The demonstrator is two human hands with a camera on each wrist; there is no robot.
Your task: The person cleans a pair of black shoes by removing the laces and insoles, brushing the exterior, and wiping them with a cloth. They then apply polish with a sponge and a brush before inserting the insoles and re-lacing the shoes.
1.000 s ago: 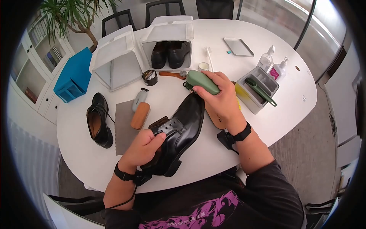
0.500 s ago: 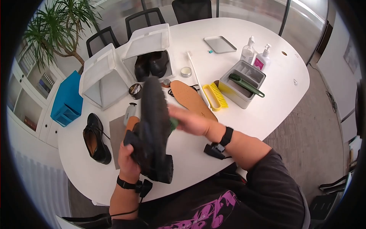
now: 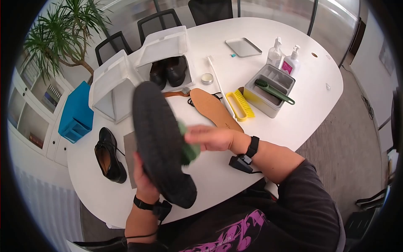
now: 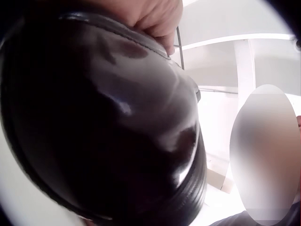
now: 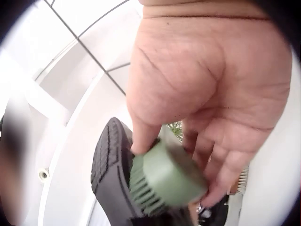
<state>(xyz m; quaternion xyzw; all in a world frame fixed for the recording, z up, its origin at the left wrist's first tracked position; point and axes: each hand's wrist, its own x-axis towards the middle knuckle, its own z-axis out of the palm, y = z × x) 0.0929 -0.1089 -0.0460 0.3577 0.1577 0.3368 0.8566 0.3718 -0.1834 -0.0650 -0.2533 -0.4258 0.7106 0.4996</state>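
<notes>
A glossy black leather shoe [image 3: 156, 134] is raised over the near side of the table, its dark sole turned toward the head camera. My left hand [image 3: 145, 182] grips the shoe from the far side, most of its fingers hidden behind it. With thumb and fingers my right hand [image 3: 212, 137] holds a green-backed brush [image 5: 174, 174]. In the right wrist view the green bristles [image 5: 143, 186] are right against the shoe's side, near the sole edge. The shoe's shiny leather [image 4: 108, 103] fills much of the left wrist view.
A second black shoe [image 3: 110, 155] stands at left by a grey cloth [image 3: 129, 143]. An orange insole [image 3: 210, 107], yellow brush [image 3: 241, 107] and grey caddy [image 3: 272, 107] with a green-handled brush [image 3: 275, 91] lie to the right. Shoe boxes [image 3: 166, 48] stand behind.
The shoe has swung from lying side-on to upright, sole toward the head camera. My right hand has brought the green brush from the toe down to the shoe's right side.
</notes>
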